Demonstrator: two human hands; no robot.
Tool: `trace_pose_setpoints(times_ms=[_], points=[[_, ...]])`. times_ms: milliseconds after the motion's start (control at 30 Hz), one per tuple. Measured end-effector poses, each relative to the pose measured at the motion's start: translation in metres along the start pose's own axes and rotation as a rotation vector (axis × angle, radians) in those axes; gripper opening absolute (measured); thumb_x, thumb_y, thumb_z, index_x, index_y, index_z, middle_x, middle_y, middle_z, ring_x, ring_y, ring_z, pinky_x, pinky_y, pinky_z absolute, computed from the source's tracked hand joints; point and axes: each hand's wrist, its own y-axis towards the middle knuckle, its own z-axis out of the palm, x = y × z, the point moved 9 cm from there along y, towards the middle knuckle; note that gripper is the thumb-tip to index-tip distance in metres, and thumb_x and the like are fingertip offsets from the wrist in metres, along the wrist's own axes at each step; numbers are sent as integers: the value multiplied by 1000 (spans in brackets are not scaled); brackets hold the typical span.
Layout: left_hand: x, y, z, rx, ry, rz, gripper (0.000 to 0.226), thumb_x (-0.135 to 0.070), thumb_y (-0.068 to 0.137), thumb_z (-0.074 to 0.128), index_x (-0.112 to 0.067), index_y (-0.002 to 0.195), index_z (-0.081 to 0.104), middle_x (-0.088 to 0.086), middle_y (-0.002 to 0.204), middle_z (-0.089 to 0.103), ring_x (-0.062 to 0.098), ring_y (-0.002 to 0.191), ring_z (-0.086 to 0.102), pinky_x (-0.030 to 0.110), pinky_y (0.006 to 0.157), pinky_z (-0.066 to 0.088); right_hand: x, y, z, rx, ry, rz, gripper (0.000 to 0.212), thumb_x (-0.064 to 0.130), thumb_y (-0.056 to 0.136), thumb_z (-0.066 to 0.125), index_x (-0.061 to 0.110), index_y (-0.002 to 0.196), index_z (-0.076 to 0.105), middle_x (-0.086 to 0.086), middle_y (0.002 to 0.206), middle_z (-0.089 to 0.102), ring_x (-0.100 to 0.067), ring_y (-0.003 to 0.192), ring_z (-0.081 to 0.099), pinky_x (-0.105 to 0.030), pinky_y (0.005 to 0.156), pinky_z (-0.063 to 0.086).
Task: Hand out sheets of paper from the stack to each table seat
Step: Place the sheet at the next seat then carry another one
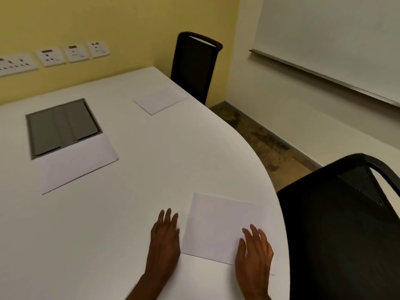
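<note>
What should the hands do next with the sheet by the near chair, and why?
Probably lift both hands off. The near sheet already lies flat on the table in front of the near chair, with the right hand flat on it and the left hand beside its edge. Then reach for the stack.

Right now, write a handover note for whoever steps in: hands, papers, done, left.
Left hand: open, flat on the white table, beside the near sheet.
Right hand: open, resting on that sheet's lower right corner.
Near sheet lies before the near chair. Far sheet lies before the far chair. Stack sits mid-table, overlapping the grey hatch.
Done: two seats served. Left: any seats out of view.
</note>
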Motion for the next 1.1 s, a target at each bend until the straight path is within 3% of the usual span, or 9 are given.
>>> trace_pose_setpoints(times_ms=[100, 233, 567, 833, 1100], points=[[6, 6, -37, -109, -16, 2, 50, -26, 101, 31, -7, 146, 45, 7, 158, 33, 15, 152, 9, 23, 121, 4, 42, 18, 4, 32, 100, -119, 42, 27, 98, 41, 5, 124, 66, -13, 142, 57, -33, 142, 40, -53, 114, 33], [24, 11, -81, -202, 19, -7, 52, -29, 103, 31, -9, 151, 36, 7, 162, 27, 12, 154, 2, 26, 123, 3, 105, 38, 11, 99, 160, -250, 50, 34, 100, 36, 3, 130, 62, -14, 148, 51, -29, 147, 33, -54, 117, 29], [85, 3, -197, -431, 148, -131, 53, -28, 103, 34, -8, 152, 31, 12, 162, 28, 20, 154, 7, 39, 122, 14, 260, 39, 23, 175, 256, -537, 55, 40, 101, 33, 5, 137, 56, -11, 156, 41, -24, 150, 25, -51, 121, 20], [149, -29, -277, -564, 245, -306, 57, -36, 104, 32, -9, 155, 26, 9, 165, 21, 19, 155, 6, 40, 124, 11, 380, 9, 34, 207, 289, -787, 56, 40, 101, 35, 4, 139, 52, -13, 157, 38, -27, 151, 22, -52, 121, 19], [185, -56, -318, -600, 284, -396, 57, -36, 105, 32, -10, 155, 26, 9, 165, 21, 19, 155, 6, 45, 123, 18, 452, -24, 43, 241, 317, -924, 57, 40, 101, 34, 2, 139, 53, -14, 157, 37, -29, 151, 23, -54, 121, 20]])
